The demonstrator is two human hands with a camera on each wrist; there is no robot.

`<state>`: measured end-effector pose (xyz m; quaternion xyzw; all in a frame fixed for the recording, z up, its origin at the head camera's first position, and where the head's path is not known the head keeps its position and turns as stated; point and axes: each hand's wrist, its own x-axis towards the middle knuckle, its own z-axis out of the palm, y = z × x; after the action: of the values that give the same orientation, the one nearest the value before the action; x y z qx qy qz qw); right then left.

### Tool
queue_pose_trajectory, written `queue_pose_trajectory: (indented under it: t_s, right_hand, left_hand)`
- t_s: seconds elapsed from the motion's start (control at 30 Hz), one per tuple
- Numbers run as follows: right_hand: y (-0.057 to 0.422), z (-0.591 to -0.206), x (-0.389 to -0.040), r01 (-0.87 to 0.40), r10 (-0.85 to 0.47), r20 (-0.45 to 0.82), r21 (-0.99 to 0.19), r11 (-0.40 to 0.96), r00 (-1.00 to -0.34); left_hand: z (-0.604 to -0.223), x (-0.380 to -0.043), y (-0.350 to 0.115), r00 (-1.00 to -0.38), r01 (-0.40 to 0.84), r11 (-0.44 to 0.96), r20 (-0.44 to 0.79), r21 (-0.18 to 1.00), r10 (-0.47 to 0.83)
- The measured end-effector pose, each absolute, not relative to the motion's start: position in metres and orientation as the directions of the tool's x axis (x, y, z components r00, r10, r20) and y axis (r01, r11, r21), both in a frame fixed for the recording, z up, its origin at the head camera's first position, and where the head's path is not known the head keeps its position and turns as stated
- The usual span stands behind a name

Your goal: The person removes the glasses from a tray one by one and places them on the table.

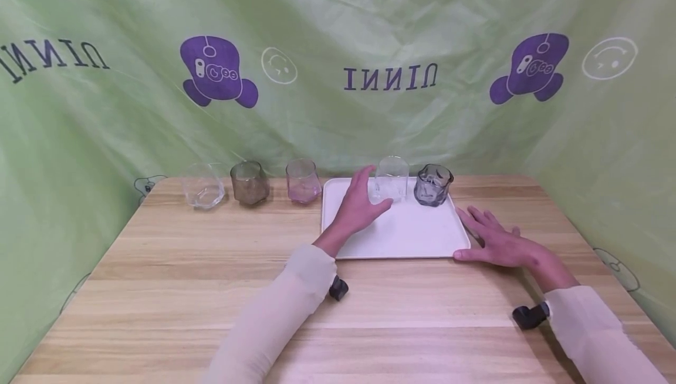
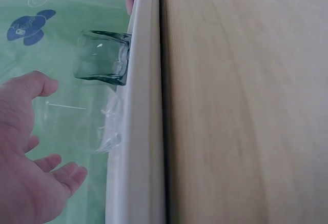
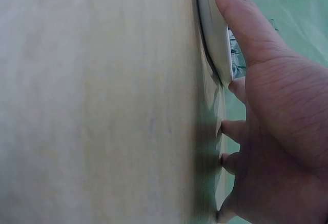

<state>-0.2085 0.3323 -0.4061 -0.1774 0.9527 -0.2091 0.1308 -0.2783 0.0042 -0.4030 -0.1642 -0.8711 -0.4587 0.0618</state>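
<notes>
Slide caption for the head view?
Left hand near a clear glass on a white tray, gray glass beside it, right hand at the tray's edge, three more glasses to the left.

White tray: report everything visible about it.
The white tray is a shallow rectangle with rounded corners and a low raised rim, plastic-looking, lying flat on the wooden table. A clear glass and a grey glass stand on its far part. The right hand touches its near right corner with the thumb.

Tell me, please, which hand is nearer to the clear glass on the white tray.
Left. The left hand is spread close beside the clear glass; the right hand is farther away, at the right edge of the white tray, past the grey glass.
</notes>
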Motion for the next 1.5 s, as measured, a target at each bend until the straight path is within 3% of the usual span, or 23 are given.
queue_pose_trajectory:
  t_s: [0.93,1.5]
  right_hand:
    - [0.331,-0.405,-0.207,-0.281,-0.391,-0.176,-0.444,0.851,-0.904]
    - [0.332,-0.405,-0.209,-0.28,-0.393,-0.182,-0.447,0.849,-0.901]
  left_hand:
    - [-0.414,-0.3,0.038,-0.987,0.16,0.421,0.133,0.893,0.093]
    - [-0.426,-0.311,0.043,-0.984,0.177,0.415,0.147,0.892,0.103]
